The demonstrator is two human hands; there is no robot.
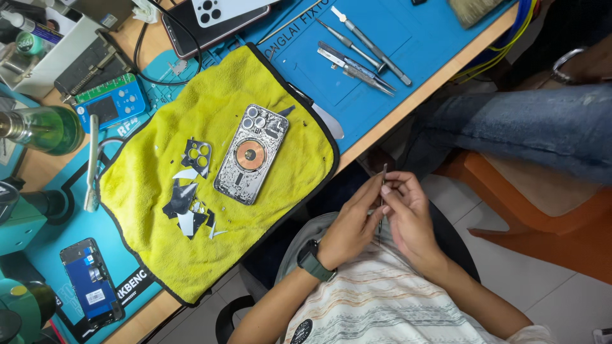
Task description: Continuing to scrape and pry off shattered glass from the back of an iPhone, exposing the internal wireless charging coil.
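Both hands [382,213] pinch thin tweezers [382,197] beside yellow cloth [210,108].

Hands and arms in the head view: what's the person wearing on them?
Both hands are bare, no gloves. The left hand has a dark green smartwatch with a black face on its wrist. The right hand has nothing on its wrist. Both forearms are uncovered, no sleeves showing.

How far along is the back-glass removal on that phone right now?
Mostly stripped: the phone lies face down on the yellow cloth with its coil and inner frame bare, and broken glass pieces are piled beside it. In hand: the left hand and right hand hold a thin metal tool over the lap, away from the phone. Small fragments on the cloth remain.
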